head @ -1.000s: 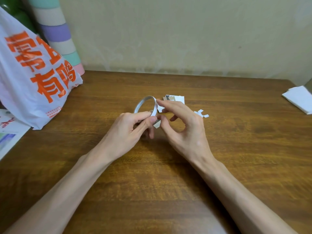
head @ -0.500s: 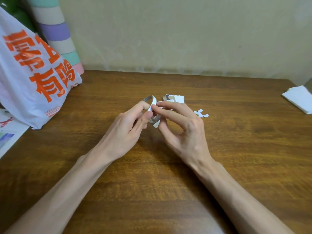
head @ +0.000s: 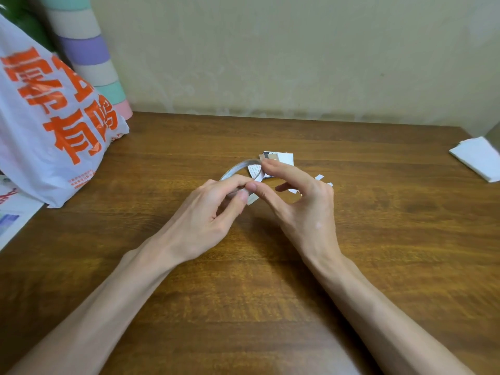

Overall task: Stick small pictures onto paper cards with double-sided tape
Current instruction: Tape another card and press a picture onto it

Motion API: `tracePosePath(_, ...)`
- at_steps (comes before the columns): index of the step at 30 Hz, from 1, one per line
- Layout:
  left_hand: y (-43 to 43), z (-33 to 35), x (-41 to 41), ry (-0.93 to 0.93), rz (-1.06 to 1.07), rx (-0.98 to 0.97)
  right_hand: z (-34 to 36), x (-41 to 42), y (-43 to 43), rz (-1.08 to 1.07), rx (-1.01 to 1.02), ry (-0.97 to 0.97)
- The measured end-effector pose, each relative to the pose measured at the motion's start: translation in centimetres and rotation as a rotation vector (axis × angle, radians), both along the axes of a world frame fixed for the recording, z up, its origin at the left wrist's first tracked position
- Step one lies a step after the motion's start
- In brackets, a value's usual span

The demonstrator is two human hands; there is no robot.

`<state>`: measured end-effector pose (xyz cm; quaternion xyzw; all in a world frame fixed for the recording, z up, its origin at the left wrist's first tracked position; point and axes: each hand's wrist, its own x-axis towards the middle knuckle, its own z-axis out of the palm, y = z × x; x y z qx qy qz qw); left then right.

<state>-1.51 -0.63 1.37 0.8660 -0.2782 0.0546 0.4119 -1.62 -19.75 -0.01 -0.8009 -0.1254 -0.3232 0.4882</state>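
A thin ring of double-sided tape (head: 238, 167) is held above the wooden table (head: 378, 239). My left hand (head: 213, 212) pinches its near side between thumb and forefinger. My right hand (head: 295, 204) meets it there, thumb and forefinger on the tape's loose end, the other fingers spread. A small white piece (head: 252, 198) hangs below the fingertips. Just behind the hands lies a little pile of small pictures and cards (head: 278, 158). Torn white paper bits (head: 320, 178) lie to the right of the pile, partly hidden by my right hand.
A white plastic bag with orange lettering (head: 51, 117) fills the far left, a pastel striped roll (head: 89, 52) behind it. Printed paper (head: 10, 220) lies at the left edge. Folded white tissue (head: 479, 158) sits at the far right. A wall closes off the table's back.
The tape ring has been turned in my fingers and now shows as an open loop again. My right thumb and forefinger have shifted along it to the near side.
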Motion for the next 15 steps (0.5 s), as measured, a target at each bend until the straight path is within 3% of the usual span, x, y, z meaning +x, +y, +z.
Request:
tracePosePath(3, -0.06, -0.04, -0.06, -0.026, 0.009, 0.000, -0.04, -0.09, 0.14, -0.008, 0.025, -0.010)
tracePosePath(6, 0.05, 0.06, 0.11, -0.059, 0.018, -0.006, 0.30, -0.11, 0.15, 0.068, 0.122, 0.134)
tracePosePath(15, 0.31, 0.57, 0.30, -0.076, 0.154, -0.105, -0.39, -0.15, 0.96, 0.156, 0.096, 0.191)
